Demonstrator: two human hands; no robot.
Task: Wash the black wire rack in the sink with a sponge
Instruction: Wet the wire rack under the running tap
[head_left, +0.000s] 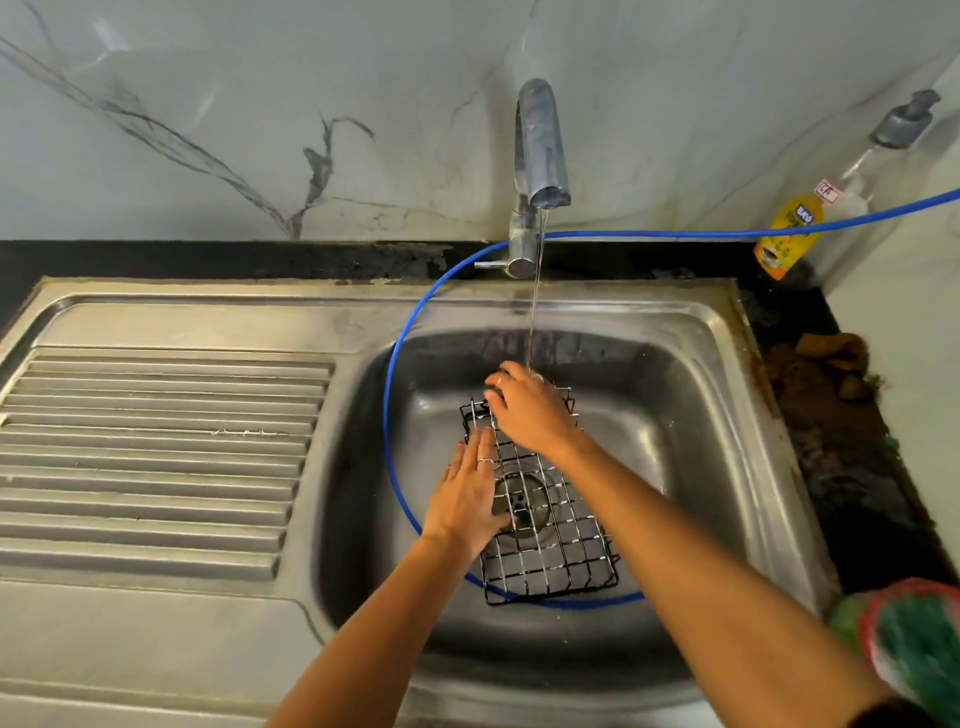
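The black wire rack (561, 551) lies flat in the steel sink (675, 312), over the drain (527, 501). My left hand (467, 499) rests flat on the rack's left edge, fingers straight and close together. My right hand (530, 410) is at the rack's far end, its fingers curled over the far-left corner. A thin stream of water (535, 312) falls from the faucet (537, 145) onto that hand. I see no sponge in either hand.
A blue hose (397, 374) loops around the inside of the basin and runs off to the right. The ribbed draining board (156, 441) lies to the left. A yellow soap bottle (789, 234) stands at the back right. A blurred green and red object (909, 649) sits at the right front edge.
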